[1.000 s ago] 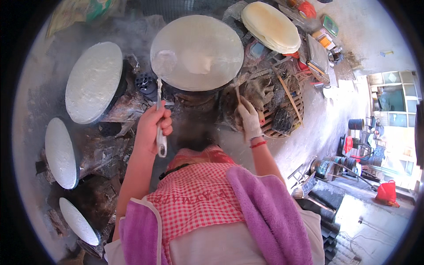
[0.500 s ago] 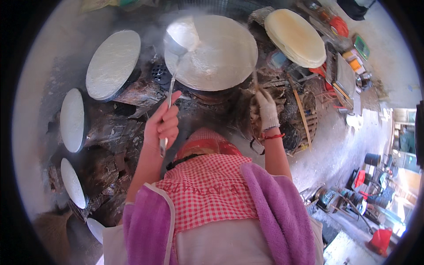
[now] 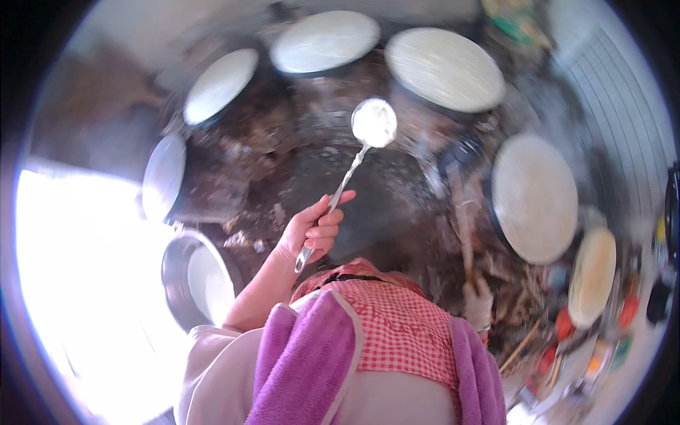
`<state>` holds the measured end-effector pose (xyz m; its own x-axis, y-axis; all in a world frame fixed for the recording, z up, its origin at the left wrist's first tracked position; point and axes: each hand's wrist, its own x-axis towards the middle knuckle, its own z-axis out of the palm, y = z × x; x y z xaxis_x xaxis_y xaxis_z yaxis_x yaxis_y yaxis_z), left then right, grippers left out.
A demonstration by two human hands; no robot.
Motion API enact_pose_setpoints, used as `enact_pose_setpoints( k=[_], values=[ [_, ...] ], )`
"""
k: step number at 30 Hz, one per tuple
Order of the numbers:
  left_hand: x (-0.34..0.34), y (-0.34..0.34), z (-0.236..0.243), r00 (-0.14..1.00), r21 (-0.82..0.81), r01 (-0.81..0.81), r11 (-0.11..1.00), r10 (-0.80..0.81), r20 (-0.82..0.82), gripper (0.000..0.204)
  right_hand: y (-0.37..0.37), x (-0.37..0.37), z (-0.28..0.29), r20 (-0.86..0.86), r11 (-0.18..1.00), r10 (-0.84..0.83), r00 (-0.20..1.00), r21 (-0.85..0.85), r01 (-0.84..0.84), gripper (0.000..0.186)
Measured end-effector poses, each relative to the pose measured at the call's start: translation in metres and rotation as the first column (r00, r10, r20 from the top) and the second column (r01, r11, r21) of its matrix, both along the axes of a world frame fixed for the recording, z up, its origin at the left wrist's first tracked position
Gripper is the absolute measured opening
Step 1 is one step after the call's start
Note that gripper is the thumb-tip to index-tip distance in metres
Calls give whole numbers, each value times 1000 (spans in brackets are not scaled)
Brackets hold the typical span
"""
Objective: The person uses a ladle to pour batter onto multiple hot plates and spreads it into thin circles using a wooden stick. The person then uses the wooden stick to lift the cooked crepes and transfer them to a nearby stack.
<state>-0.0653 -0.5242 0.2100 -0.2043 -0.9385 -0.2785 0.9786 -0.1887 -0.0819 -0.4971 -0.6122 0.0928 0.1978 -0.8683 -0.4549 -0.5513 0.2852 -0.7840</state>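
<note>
Raised metal ladle (image 3: 373,122) now batter-filled, left hand (image 3: 312,230) gripping

Small packages — red, orange and green, blurred (image 3: 602,340) — crowd the lower right edge; another green-and-yellow pack (image 3: 513,21) lies at the top right. No screens or signs show.

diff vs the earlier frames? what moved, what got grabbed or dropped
The view swung round, so the round white-coated pans now ring the top. The left hand has lifted the ladle, its bowl full of white batter, off the big pan into the air above the dark middle. Nothing grabbed or dropped. The right hand still holds a wooden stick, blurred.
</note>
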Motion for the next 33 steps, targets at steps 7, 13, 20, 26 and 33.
enact_pose_setpoints(
  k=[7, 13, 20, 26, 33],
  values=[
    [88, 249, -25, 747, 20, -663, 749, 663, -61, 46, 37, 291, 3, 232, 731, 663, 712, 4, -682, 46],
    [129, 417, -92, 172, 148, -976, 160, 982, 73, 42, 157, 540, 46, 357, 73, 914, 191, 319, -945, 55],
    [104, 497, -85, 313, 443, -892, -89, 584, 749, 38, 275, 697, 54, 325, -26, 902, 283, 697, -717, 53],
    [112, 523, -306, 618, 562, -768, -307, -125, 776, 33, 369, 720, 34, 267, -313, 950, -164, 804, -505, 50],
    [138, 528, -298, 693, 595, -720, -356, -399, 600, 32, 378, 722, -7, 200, -646, 763, -614, 247, -722, 45]
  ],
)
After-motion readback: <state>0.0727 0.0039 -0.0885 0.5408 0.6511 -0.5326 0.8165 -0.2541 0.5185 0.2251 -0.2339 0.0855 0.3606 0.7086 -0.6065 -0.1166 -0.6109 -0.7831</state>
